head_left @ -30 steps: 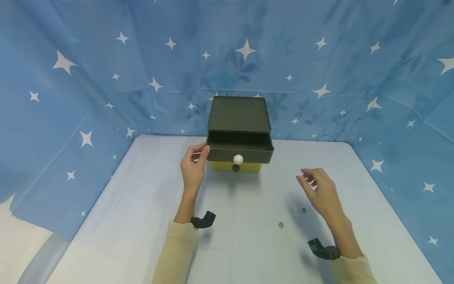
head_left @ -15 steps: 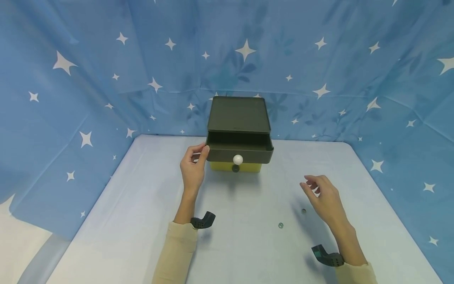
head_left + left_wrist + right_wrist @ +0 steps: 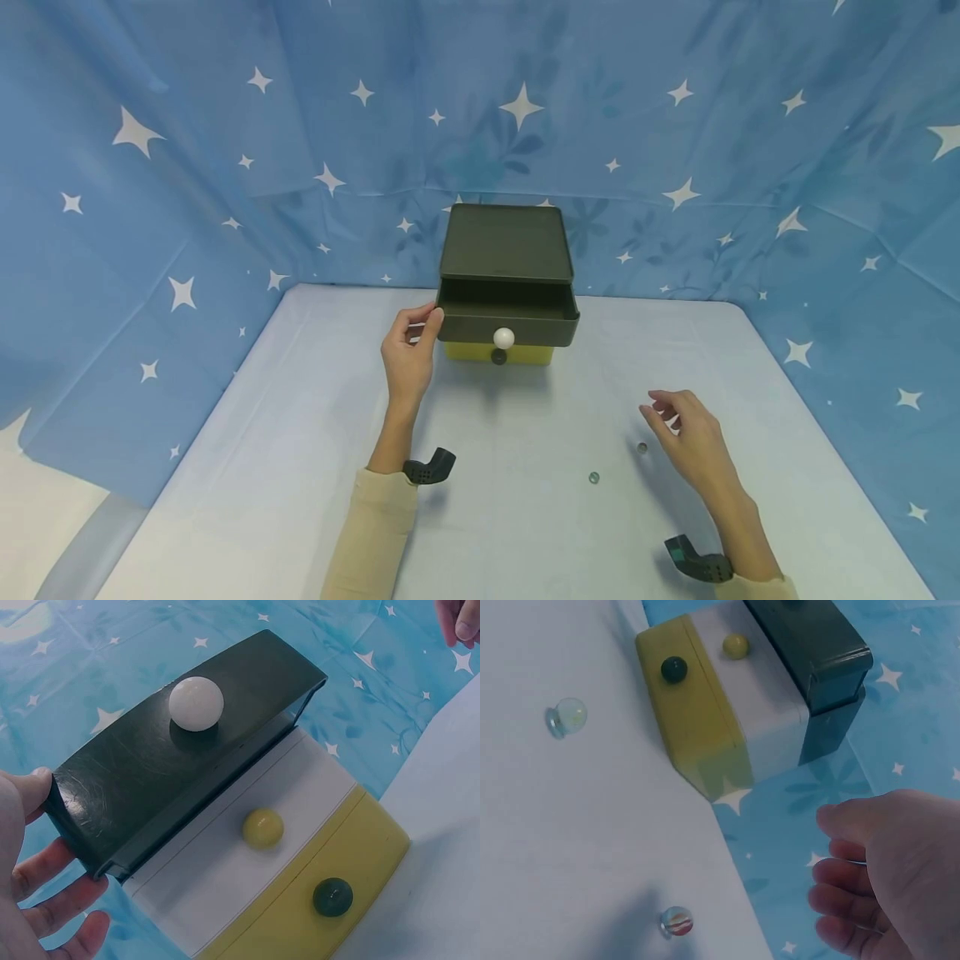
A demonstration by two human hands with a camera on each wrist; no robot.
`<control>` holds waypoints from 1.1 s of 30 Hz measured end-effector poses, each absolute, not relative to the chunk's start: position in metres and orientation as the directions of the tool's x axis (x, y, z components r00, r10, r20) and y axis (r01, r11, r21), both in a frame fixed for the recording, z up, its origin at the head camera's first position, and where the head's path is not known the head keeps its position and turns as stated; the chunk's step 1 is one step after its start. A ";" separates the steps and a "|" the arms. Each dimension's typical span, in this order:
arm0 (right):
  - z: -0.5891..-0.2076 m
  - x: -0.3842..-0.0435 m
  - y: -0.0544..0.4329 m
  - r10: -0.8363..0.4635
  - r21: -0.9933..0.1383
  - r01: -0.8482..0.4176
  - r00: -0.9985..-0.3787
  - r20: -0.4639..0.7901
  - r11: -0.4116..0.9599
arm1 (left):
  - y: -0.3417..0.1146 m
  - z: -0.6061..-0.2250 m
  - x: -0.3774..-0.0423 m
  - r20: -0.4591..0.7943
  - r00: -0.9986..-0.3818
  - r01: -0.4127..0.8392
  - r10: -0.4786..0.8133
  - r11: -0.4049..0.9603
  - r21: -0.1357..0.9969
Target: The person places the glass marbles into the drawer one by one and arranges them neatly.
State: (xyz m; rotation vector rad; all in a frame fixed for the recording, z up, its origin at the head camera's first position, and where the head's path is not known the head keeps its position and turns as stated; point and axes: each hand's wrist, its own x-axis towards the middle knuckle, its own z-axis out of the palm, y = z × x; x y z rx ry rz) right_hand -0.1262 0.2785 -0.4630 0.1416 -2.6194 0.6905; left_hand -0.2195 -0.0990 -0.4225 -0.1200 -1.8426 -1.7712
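Note:
A small drawer box (image 3: 506,242) with dark green, white and yellow tiers stands at the back of the white table. Its dark green top drawer (image 3: 247,690), with a white round knob (image 3: 504,338), is pulled out. My left hand (image 3: 408,350) holds this drawer's left front corner, thumb at the front edge and fingers by the side. My right hand (image 3: 693,442) hovers over the table with loosely bent fingers and nothing in it. Near it on the cloth lie a marble with a reddish swirl (image 3: 678,921) and a clear greenish marble (image 3: 571,716).
Below the drawer, a yellow knob (image 3: 263,829) marks the white tier and a dark green knob (image 3: 333,898) the yellow tier. A blue star-patterned cloth (image 3: 517,150) hangs behind and on both sides of the white table (image 3: 322,417).
My right hand has drawn back toward me and slightly to the right, past the marbles' side. The left hand and the drawer stay where they were.

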 end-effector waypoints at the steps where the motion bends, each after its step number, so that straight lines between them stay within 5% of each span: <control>1: -0.464 -0.126 0.279 0.010 -0.448 -0.200 -0.905 0.425 0.872 | -0.099 -0.423 -0.219 0.457 -0.830 0.444 -0.319 0.117 0.889; 16: -0.483 -0.118 0.287 -0.002 -0.427 -0.192 -0.913 0.408 0.883 | -0.098 -0.423 -0.220 0.442 -0.834 0.431 -0.332 0.109 0.896; 33: -0.491 -0.114 0.292 0.015 -0.441 -0.093 -0.972 0.236 0.892 | -0.098 -0.421 -0.218 0.458 -0.829 0.448 -0.320 0.109 0.887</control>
